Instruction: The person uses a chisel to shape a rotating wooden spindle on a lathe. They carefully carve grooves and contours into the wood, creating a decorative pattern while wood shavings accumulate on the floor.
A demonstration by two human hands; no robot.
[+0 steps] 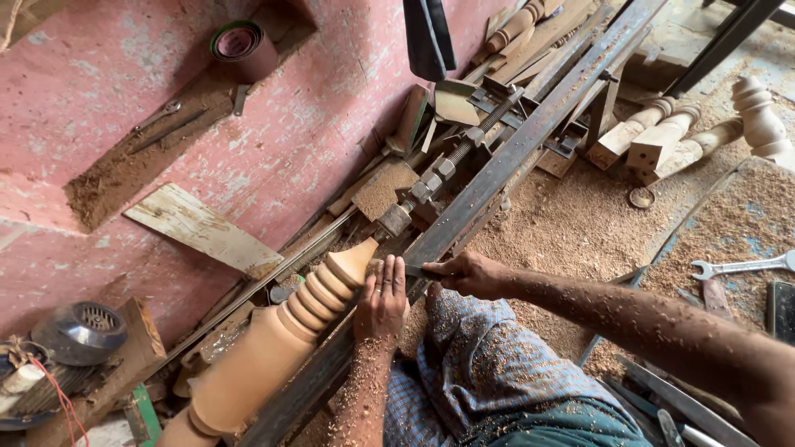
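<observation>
— Against the pink wall [298, 141], what was on the lathe?

— A turned wooden spindle [273, 348], mounted lengthwise between the centres, its tapered tip meeting the tailstock point [394, 220]. It ran alongside the steel rail [497, 178], just above my lap.

— And your hands?

— My left hand [381, 302] lay flat and open-fingered over the rail, fingertips next to the ribbed rings near the tip, gripping nothing. My right hand [468, 275] was curled closed around a dark chisel [418, 271], the blade resting on the rail and pointing toward the wood.

— How did the piece seem to handle?

— Stiff and solid, I judged, fairly heavy at the thick belly and slim at the tip. The thin ridges looked like the part that might chip, so the broad smooth body seemed the safer place to take hold. Fine dust probably made it a little slick.

— Anything else around?

— Sawdust [580, 223] everywhere, finished turned legs [662, 136] beyond the rail, a spanner [741, 266] to my right.
</observation>
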